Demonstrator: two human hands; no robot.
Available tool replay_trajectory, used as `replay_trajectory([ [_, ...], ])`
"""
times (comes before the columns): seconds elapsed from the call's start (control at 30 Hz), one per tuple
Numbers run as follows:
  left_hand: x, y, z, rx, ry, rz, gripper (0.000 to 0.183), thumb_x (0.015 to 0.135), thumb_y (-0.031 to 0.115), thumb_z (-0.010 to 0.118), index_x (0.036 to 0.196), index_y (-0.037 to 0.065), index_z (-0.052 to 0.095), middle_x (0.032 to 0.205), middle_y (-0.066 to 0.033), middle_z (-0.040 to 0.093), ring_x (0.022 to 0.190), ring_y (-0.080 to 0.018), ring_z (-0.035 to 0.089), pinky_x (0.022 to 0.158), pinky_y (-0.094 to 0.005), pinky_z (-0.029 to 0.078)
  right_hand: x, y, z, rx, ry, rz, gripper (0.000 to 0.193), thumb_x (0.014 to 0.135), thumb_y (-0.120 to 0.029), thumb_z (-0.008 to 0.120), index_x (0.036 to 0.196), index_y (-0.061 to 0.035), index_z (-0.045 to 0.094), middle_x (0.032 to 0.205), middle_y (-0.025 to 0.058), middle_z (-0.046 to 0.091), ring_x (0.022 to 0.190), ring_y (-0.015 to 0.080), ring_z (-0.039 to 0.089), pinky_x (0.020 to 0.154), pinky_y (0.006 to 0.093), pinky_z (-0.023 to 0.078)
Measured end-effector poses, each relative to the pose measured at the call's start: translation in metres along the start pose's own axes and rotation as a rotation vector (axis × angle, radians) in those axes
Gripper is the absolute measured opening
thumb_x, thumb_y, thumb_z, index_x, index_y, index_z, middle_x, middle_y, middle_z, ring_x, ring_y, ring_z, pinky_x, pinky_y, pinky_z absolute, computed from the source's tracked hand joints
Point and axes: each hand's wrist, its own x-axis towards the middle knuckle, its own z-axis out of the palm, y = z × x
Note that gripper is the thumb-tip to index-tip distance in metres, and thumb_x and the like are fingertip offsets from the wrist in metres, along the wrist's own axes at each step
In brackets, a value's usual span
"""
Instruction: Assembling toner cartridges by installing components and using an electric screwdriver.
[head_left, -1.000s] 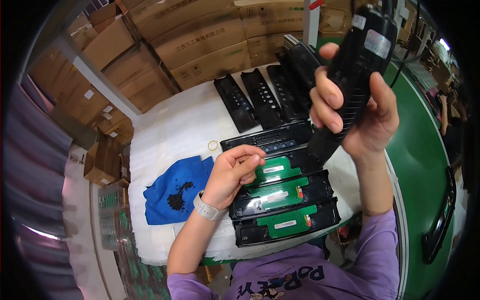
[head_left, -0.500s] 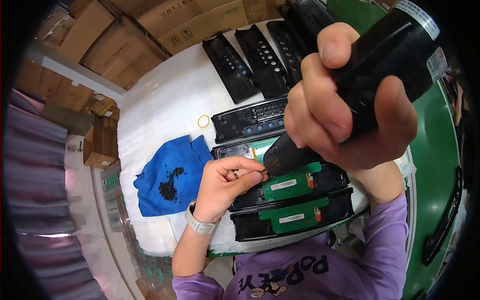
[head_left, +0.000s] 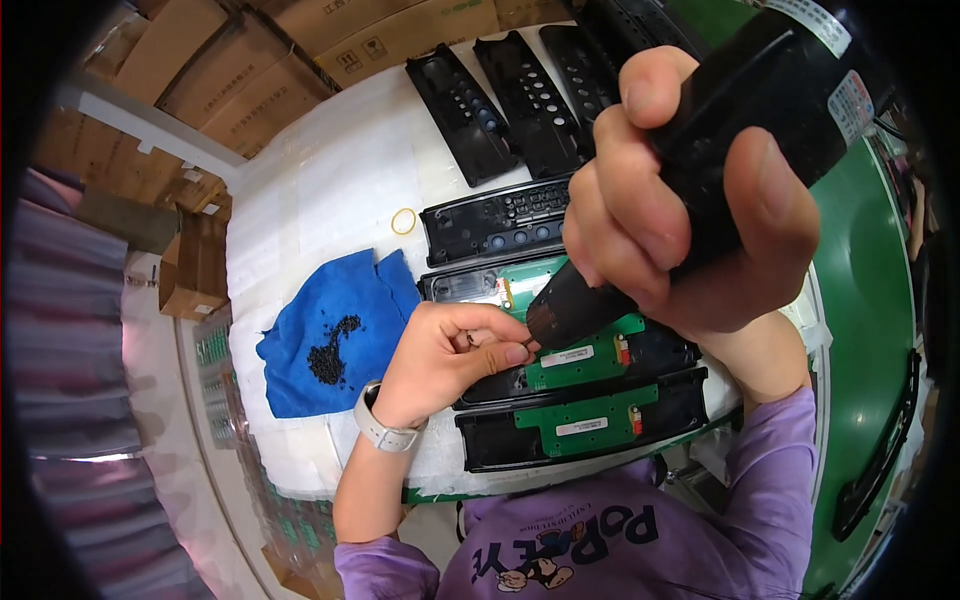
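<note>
My right hand point(head_left: 640, 215) is wrapped round a thick black electric screwdriver point(head_left: 765, 85), which slants down to the left. Its tapered nose meets the fingertips of my left hand point(head_left: 435, 365). Thumb and forefinger there are pinched together; whatever they hold is too small and hidden to name. Beneath both hands lies a long black plastic housing point(head_left: 665, 352) with a green circuit board point(head_left: 590, 372) in it. A blue cloth point(head_left: 300, 300) to the left carries a heap of tiny black screws point(head_left: 326, 364).
A second housing with a green board point(head_left: 545, 440) lies nearer me. Beyond are a black keypad panel point(head_left: 490, 232) and more black shells point(head_left: 462, 120). A yellow rubber band point(head_left: 403, 221) rests on the white table cover point(head_left: 310, 200). Cardboard boxes point(head_left: 400, 45) stand at the back.
The whole view has shifted slightly. The screwdriver's nose stays at my left fingertips, and both hands keep the same grip.
</note>
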Motion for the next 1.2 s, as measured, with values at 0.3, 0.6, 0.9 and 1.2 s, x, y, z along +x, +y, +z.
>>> replay_trajectory([
  [0.3,-0.001,-0.004,0.008,0.194,0.078,0.111,0.009,0.078,-0.004,0.065,0.087,-0.003,0.065,0.062,0.0050,0.054,0.055,0.0017,0.041,0.048,-0.0141,0.030,0.005,0.001,0.009,-0.196,0.269,-0.042,0.029,0.091,-0.031,0.041,0.103,-0.0060,0.051,0.060,-0.0015,0.042,0.044,0.0086,0.040,0.051,0.0260,0.040],
  [0.6,0.008,-0.006,-0.009,0.086,0.432,0.187,0.013,0.086,0.008,0.059,0.087,-0.002,0.066,0.074,-0.0028,0.064,0.056,0.0002,0.046,0.047,-0.0141,0.032,0.021,0.020,-0.007,-0.144,0.101,-0.069,0.024,0.090,-0.026,0.044,0.101,-0.0052,0.049,0.060,-0.0003,0.042,0.044,0.0097,0.040,0.048,0.0266,0.038],
  [0.9,0.019,-0.025,-0.017,0.058,0.462,0.169,0.018,0.088,0.017,0.058,0.091,0.000,0.064,0.072,0.0004,0.058,0.050,-0.0001,0.035,0.044,-0.0156,0.025,0.027,0.056,-0.011,-0.359,-0.106,-0.127,0.023,0.078,-0.008,0.058,0.095,-0.0010,0.045,0.055,0.0051,0.048,0.040,0.0103,0.042,0.040,0.0229,0.035],
  [1.2,0.018,-0.020,-0.015,-0.070,0.452,0.174,0.015,0.082,0.001,0.060,0.096,-0.002,0.062,0.072,0.0005,0.060,0.055,0.0002,0.043,0.049,-0.0151,0.033,0.030,0.059,-0.006,-0.515,-0.152,-0.189,0.022,0.067,-0.010,0.073,0.081,-0.0004,0.058,0.070,0.0006,0.058,0.062,0.0055,0.054,0.056,0.0201,0.044],
])
